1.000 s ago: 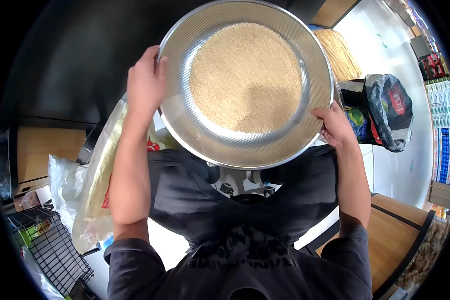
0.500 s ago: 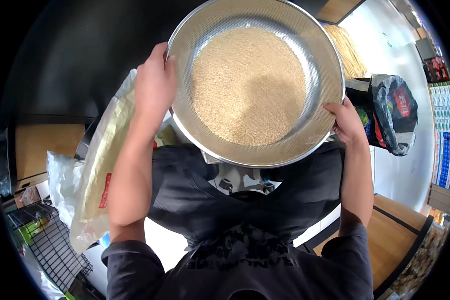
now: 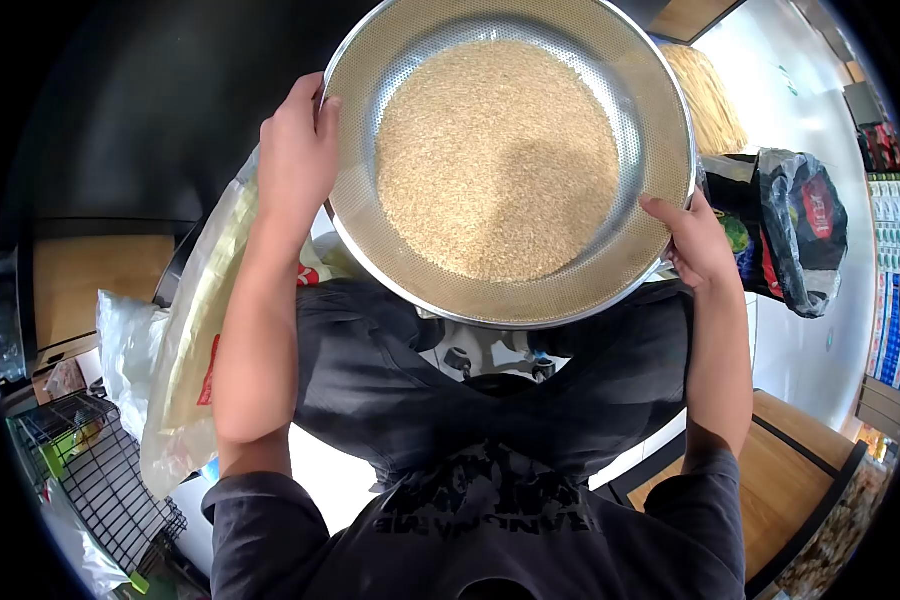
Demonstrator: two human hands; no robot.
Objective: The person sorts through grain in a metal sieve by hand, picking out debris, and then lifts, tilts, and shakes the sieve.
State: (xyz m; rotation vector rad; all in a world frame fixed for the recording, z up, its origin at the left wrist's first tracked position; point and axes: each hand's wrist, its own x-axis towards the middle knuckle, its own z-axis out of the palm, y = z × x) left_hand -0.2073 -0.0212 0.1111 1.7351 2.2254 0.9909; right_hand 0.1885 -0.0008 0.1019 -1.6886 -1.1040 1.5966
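Observation:
A large round metal sieve with a perforated wall is held up over my lap. Pale brown grain lies in a broad round layer on its bottom, and a shadow falls across the lower right part. My left hand grips the rim at the left, its fingertips hidden behind the edge. At the lower right, my right hand clasps the rim with the thumb over the inside of the wall. The fingers of that hand are mostly underneath.
A clear and yellowish plastic bag stands by my left arm, above a black wire basket. On my right are an opened black bag, a straw-coloured bundle and a wooden-topped stool. Stocked shelves line the far right.
The sieve has come slightly closer and up, both hands still on its rim. The grain layer looks slightly shifted and wider.

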